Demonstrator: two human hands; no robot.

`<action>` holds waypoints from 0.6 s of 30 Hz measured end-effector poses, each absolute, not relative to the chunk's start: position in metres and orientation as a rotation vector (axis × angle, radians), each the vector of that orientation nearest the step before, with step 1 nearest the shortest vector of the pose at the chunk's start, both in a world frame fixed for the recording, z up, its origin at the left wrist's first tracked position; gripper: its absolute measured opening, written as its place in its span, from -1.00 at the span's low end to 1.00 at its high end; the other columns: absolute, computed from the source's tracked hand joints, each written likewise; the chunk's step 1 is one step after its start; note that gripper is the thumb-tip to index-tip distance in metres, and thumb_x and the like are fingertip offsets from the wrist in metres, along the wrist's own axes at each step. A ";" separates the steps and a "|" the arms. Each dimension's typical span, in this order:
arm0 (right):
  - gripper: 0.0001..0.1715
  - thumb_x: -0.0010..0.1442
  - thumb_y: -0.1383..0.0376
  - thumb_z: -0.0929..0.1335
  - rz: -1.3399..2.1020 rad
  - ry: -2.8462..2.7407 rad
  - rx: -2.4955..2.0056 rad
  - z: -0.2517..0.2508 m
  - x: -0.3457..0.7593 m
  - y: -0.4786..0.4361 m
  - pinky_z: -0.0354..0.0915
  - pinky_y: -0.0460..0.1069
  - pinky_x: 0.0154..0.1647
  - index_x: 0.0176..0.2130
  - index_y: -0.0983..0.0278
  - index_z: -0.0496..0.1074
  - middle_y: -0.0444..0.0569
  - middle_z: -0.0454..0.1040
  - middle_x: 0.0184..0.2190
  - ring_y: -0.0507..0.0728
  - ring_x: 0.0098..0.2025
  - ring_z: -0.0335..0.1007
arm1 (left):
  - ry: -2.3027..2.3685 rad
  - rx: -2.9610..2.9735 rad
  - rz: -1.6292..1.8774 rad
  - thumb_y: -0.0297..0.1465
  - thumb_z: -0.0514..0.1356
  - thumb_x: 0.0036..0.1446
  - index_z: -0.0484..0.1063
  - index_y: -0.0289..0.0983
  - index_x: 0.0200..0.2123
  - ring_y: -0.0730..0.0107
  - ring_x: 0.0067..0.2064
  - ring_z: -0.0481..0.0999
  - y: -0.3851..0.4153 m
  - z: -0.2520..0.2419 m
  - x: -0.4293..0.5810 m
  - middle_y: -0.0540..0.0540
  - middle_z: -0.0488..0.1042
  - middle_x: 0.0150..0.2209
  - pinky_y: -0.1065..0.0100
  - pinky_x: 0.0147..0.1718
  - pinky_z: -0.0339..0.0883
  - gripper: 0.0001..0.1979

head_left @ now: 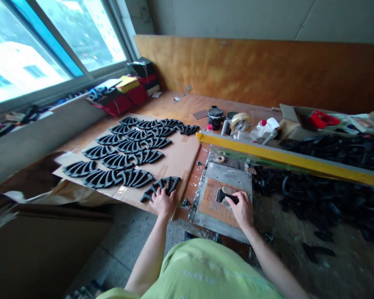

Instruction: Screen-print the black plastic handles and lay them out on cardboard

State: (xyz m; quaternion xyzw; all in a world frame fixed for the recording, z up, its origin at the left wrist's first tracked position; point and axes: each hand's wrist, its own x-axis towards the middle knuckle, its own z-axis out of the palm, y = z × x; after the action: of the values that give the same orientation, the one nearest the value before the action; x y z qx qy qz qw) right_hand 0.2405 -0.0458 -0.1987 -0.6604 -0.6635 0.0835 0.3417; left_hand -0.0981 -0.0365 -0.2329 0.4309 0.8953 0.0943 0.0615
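My left hand (162, 202) rests with its fingers spread on a black fan-shaped plastic part (161, 186) at the near edge of a cardboard sheet (180, 155). Several rows of the same black parts (124, 153) lie on that sheet. My right hand (243, 207) is closed around a small black part (223, 196) lying on a brown pad set in a grey metal plate (229, 176).
A yellow-edged frame (286, 158) stands raised behind the plate. A heap of black parts (330, 182) fills the bench to the right. A dark jar (215, 117), tape roll (240, 122) and bottles stand at the back. Red and black boxes (127, 93) sit by the window.
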 end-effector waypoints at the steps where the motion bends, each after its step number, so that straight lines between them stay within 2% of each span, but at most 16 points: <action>1: -0.51 0.25 -0.13 0.28 0.226 -1.720 -1.689 -0.201 0.241 -0.046 0.36 0.15 -0.05 -0.20 0.23 0.44 0.11 0.46 -0.21 0.25 -0.12 0.41 | 2.699 1.323 0.285 0.00 0.11 0.15 0.47 -0.16 0.11 -0.16 0.27 0.20 -0.039 -0.232 -0.100 -0.16 0.33 0.27 -0.15 0.15 0.11 -0.44; 4: -0.51 0.25 -0.09 0.31 0.317 -1.727 -1.612 -0.205 0.246 -0.045 0.37 0.20 0.02 -0.03 0.21 0.41 0.14 0.44 -0.10 0.27 -0.04 0.41 | 2.653 1.450 0.304 -0.01 0.14 0.14 0.51 -0.13 0.08 -0.19 0.25 0.24 -0.047 -0.227 -0.106 -0.18 0.36 0.26 -0.14 0.13 0.15 -0.47; 9: -0.54 0.23 -0.06 0.34 0.399 -1.709 -1.606 -0.207 0.251 -0.044 0.37 0.28 0.08 -0.02 0.15 0.42 0.14 0.47 -0.08 0.33 0.01 0.43 | 2.574 1.691 0.343 -0.06 0.21 0.13 0.54 -0.11 0.06 -0.19 0.24 0.27 -0.020 -0.214 -0.114 -0.21 0.42 0.21 -0.12 0.16 0.12 -0.52; 15: -0.51 0.16 -0.14 0.35 0.423 -1.615 -1.685 -0.204 0.248 -0.044 0.42 0.33 0.05 -0.06 0.10 0.47 0.11 0.51 -0.10 0.38 -0.02 0.48 | 2.313 1.987 0.459 -0.08 0.25 0.11 0.53 -0.10 0.08 -0.13 0.26 0.24 0.112 -0.193 -0.123 -0.15 0.38 0.25 -0.06 0.20 0.08 -0.51; 18: -0.54 0.10 -0.15 0.36 0.387 -1.569 -1.750 -0.200 0.245 -0.043 0.48 0.34 -0.04 -0.11 0.02 0.52 0.07 0.54 -0.14 0.40 -0.09 0.52 | 2.120 2.144 0.499 -0.06 0.27 0.09 0.53 -0.09 0.07 -0.12 0.26 0.23 0.184 -0.187 -0.120 -0.12 0.38 0.25 -0.05 0.20 0.07 -0.51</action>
State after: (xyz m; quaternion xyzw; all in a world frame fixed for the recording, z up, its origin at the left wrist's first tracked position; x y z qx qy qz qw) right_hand 0.2447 -0.0433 -0.2004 -0.6823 -0.6119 0.1507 0.3706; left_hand -0.1203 0.1836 -0.1875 0.7009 0.6930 0.1632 0.0429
